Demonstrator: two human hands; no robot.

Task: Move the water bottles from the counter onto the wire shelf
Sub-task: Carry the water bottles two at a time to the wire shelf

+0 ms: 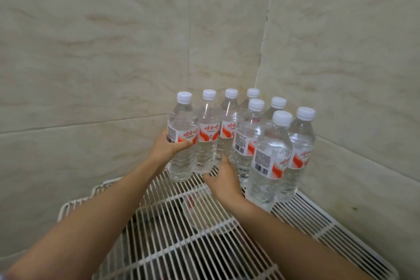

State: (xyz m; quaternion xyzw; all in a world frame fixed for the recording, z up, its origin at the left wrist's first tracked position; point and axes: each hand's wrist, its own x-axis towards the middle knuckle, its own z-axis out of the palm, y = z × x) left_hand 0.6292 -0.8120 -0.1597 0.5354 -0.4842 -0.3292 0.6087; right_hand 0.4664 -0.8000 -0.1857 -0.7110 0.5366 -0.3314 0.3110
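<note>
— Where are our water bottles (268, 161)?
— We see eight standing on the wire shelf (204, 245).
— And our hands?
— Our left hand (167, 148) hugs the leftmost bottle (181, 120). Our right hand (223, 179) holds nothing, fingers loose, low beside the middle ones.

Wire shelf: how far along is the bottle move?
Done: seven clear plastic white-capped water bottles stand on the white wire shelf. In hand: the left hand grips the eighth, leftmost bottle by its label; the right hand reaches among bottle bases. Left: counter out of view, can't tell.
</note>
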